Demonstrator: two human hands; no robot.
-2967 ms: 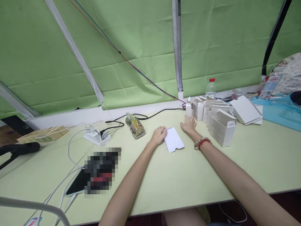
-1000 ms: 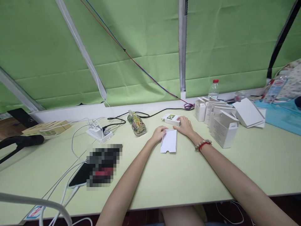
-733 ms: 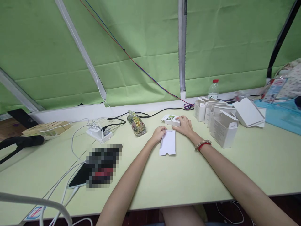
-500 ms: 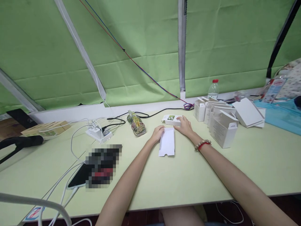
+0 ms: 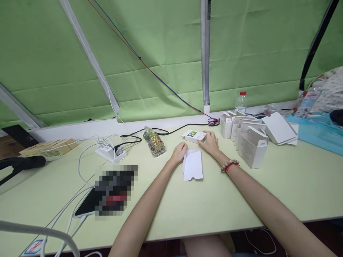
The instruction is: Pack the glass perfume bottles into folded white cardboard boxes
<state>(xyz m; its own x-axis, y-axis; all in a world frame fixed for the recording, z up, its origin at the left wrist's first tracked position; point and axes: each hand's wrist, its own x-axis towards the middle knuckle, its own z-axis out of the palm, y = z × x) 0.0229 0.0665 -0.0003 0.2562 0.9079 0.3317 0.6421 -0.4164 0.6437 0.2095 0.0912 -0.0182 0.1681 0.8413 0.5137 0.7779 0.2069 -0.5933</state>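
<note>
Saw open room on flat pale-green table (image 5: 211, 207), reaching to near edge. Saw white cardboard boxes (image 5: 252, 150) at right. With hands apart, touched white notched paper card (image 5: 193, 165) at centre with left hand (image 5: 179, 152) (could not tell grip), clasped white printed carton (image 5: 193, 136) beyond with right hand (image 5: 210, 142).

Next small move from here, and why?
I'd have the right hand let go of the small white box and take the white card's free right edge. The box looks supported by the table, while the left hand is only at the card's upper left corner, so a second hand would probably steady it.
</note>
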